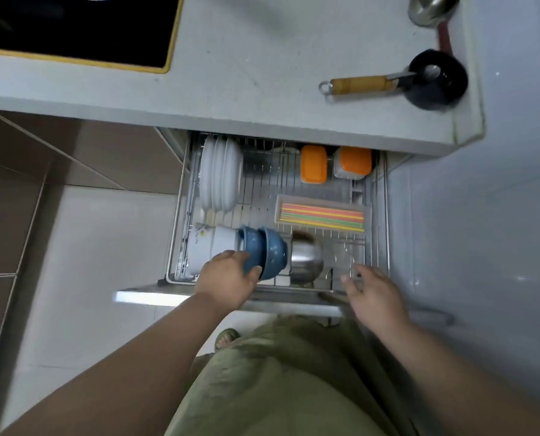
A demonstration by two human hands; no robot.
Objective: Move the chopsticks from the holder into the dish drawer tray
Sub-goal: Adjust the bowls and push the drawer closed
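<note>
Grey counter [262,73] fills the upper view, with a black hob [73,26] at its far left and a small dark pan with a wooden handle [420,81] near its right edge. Below the counter's lip a wire dish drawer [383,215] stands pulled out over pale floor tiles.

Inside the drawer, largest first: white plates [220,177] on edge at the back left; a white pot [212,250] lying at the front left; a steel bowl [306,259] front centre; two nested blue bowls [264,256] tipped on their sides between pot and steel bowl; two orange-lidded containers [314,163] at the back right.

Pale oblong tray [323,199] sits mid-right in the drawer. The chopsticks [322,217] lie flat in it, side by side, long axis running left to right across the drawer — parallel to the drawer front. Colours are bright: orange, yellow, green, red. Which end is the tip cannot be told.

Left hand [227,280] — fingers curled around the rim of the nearer blue bowl, thumb on its right side. Right hand [372,294] hovers over the drawer's front right corner, fingers loosely spread, holding nothing; blurred.
</note>
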